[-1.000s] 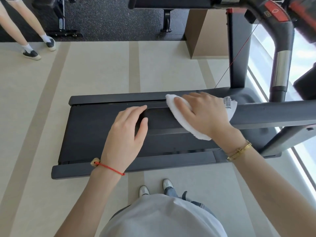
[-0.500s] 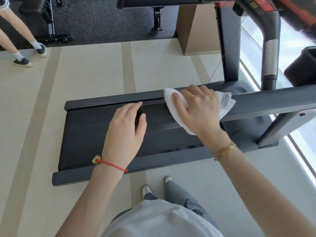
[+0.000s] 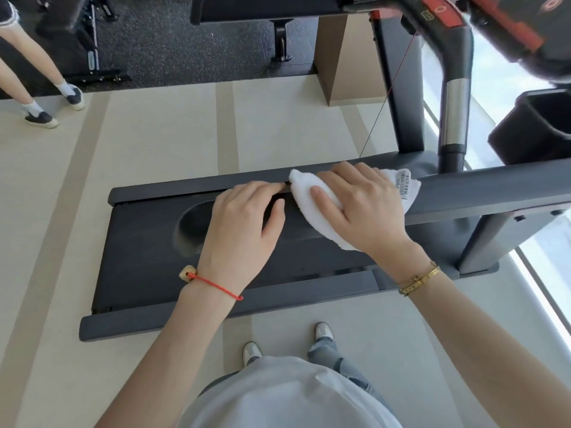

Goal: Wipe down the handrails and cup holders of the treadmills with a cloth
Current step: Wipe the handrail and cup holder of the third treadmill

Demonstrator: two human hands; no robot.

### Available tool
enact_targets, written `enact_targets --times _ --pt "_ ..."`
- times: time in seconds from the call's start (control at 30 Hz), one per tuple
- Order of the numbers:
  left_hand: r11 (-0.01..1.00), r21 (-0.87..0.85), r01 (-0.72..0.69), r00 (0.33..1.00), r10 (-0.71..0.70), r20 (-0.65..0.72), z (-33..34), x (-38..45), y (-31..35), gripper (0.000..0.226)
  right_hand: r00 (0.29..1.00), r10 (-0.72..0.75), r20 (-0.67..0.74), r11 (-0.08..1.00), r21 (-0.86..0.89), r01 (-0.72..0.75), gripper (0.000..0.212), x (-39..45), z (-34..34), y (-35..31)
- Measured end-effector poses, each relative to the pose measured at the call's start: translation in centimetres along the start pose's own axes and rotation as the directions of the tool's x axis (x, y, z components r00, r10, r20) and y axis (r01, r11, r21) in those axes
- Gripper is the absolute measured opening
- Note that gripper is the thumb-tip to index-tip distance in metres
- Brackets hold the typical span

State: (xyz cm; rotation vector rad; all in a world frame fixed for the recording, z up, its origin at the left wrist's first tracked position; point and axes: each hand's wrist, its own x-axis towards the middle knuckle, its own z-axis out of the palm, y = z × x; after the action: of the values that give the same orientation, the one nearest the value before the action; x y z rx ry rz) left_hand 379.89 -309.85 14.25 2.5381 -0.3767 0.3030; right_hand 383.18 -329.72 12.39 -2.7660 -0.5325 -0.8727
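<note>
The right hand point(image 3: 361, 208) is curling around the white cloth point(image 3: 312, 196), pressing it onto the near handrail point(image 3: 482, 193) at frame centre. The left hand point(image 3: 244, 223) is resting on the rail with its fingers folding over it, holding nothing. The rail is running lengthwise from centre toward the right edge. The cup holder point(image 3: 534, 128), upper right, and the far handrail point(image 3: 454, 97) are probably waiting untouched.

The near handrail point(image 3: 482, 186) runs across from the right, above the treadmill deck point(image 3: 148, 261) on the floor below. On the rail lies the cloth point(image 3: 312, 196) under the right hand point(image 3: 361, 208); the left hand point(image 3: 244, 223) rests just to its left. The cup holder point(image 3: 531, 125) sits behind the rail, far right. A second person's feet point(image 3: 52, 106) stand far left, beyond the deck.
</note>
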Motion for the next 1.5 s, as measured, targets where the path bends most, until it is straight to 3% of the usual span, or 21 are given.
enact_targets --times 0.2,0.37,0.5,0.6,0.67,0.9,1.0,1.13,1.4,1.5 --pt "0.998 0.043 0.034 0.998 -0.032 -0.063 3.6 1.4 4.4 0.023 1.000 -0.019 0.007 1.000 -0.001 0.019 0.043 -1.6 -1.9 7.2" --pt "0.988 0.123 0.093 0.988 -0.076 -0.137 5.8 2.3 6.4 0.027 0.989 -0.091 0.116 0.996 0.031 0.088 0.046 -1.3 -3.2 9.3" --pt "0.966 0.212 0.147 0.976 -0.107 -0.187 6.9 2.6 7.1 0.030 0.943 -0.089 0.319 0.992 -0.056 0.113 0.044 0.3 -3.3 8.7" --pt "0.957 0.241 0.159 0.971 -0.108 -0.213 7.2 2.6 7.0 0.032 0.879 -0.109 0.464 0.993 0.009 0.118 0.044 1.6 -2.5 8.7" --pt "0.954 0.248 0.167 0.967 -0.110 -0.228 7.4 2.7 7.1 0.032 0.885 -0.091 0.456 0.995 0.067 0.068 0.045 1.5 -2.7 9.2" --pt "0.949 0.258 0.181 0.961 -0.115 -0.250 7.5 2.8 7.0 0.030 0.955 -0.156 0.252 0.988 0.056 0.146 0.054 -1.6 -3.8 12.4" --pt "0.947 0.265 0.179 0.962 -0.112 -0.248 7.6 2.8 7.0 0.030 0.948 -0.089 0.305 0.995 -0.017 0.098 0.057 -0.4 -3.4 10.3" --pt "0.937 0.301 0.176 0.958 -0.093 -0.272 7.8 2.7 6.7 0.029 0.904 -0.117 0.411 0.992 0.012 0.123 0.052 1.4 -2.4 7.6" --pt "0.944 0.292 0.156 0.969 -0.089 -0.228 7.6 2.7 6.7 0.032 0.908 -0.150 0.392 0.989 0.073 0.132 0.062 -0.7 -4.1 11.1" --pt "0.944 0.293 0.153 0.973 -0.092 -0.211 7.5 2.7 6.6 0.033 0.892 -0.124 0.435 0.992 0.019 0.129 0.063 -0.1 -4.3 10.8"
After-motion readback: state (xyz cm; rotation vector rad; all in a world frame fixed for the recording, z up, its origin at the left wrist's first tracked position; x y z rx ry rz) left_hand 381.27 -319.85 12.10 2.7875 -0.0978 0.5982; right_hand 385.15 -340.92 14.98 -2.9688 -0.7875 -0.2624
